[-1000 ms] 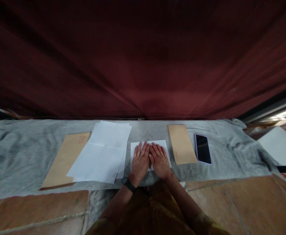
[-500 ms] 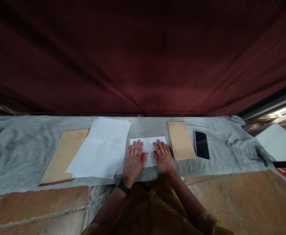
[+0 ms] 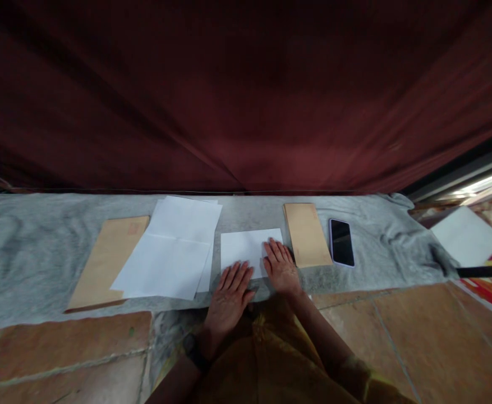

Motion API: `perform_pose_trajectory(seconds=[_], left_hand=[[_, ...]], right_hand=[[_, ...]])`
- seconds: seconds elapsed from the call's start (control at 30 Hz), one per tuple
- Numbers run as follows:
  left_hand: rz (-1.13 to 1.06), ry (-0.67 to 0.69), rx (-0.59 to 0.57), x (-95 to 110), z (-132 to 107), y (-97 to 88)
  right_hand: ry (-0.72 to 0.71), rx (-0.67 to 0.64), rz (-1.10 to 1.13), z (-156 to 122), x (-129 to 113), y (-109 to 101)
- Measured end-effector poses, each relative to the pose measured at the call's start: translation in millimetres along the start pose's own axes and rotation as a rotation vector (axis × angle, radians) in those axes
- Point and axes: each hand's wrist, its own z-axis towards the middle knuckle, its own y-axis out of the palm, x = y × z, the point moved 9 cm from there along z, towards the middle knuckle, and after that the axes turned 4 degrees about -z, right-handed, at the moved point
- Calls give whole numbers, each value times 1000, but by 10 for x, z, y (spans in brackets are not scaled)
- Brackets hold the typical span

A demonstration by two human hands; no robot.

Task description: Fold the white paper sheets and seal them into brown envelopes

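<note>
In front of me a folded sheet of white paper (image 3: 241, 247) lies flat on a grey cloth. My left hand (image 3: 229, 294) is open, its fingertips on or just over the paper's near edge; a dark watch is on that wrist. My right hand (image 3: 281, 268) lies flat with fingers outstretched on the paper's right end. Left of the folded paper are several larger white sheets (image 3: 165, 255) with crease lines, partly covering a large brown envelope (image 3: 102, 261). Just beyond my right hand sits a stack of smaller brown envelopes (image 3: 308, 233).
The grey cloth (image 3: 380, 241) covers a long, narrow surface. A phone (image 3: 341, 242) with a pale purple case lies right of the small envelopes. A dark red curtain (image 3: 246, 112) hangs behind. Tiled floor (image 3: 422, 331) shows below, and a white panel (image 3: 467, 235) stands at far right.
My left hand has slid toward me, from on top of the folded paper to its near edge. My right hand stays on the right end. The view has shifted slightly.
</note>
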Motion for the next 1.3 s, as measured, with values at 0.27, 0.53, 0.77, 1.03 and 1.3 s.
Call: perform_pose_trajectory(seconds=[0.27, 0.53, 0.77, 1.03, 1.3], left_hand=[[88, -29, 68, -96, -205, -29], [96, -25, 41, -52, -208, -12], [75, -32, 96, -255, -432, -112], [11, 4, 55, 27, -187, -48], [-436, -376, 196, -321, -301, -38]], right_hand=[[-93, 13, 19, -296, -174, -123], [-231, -68, 91, -580, -434, -199], [-239, -86, 67, -727, -17, -234], [-244, -31, 41, -706, -35, -263], [-272, -4, 46, -513, -438, -211]])
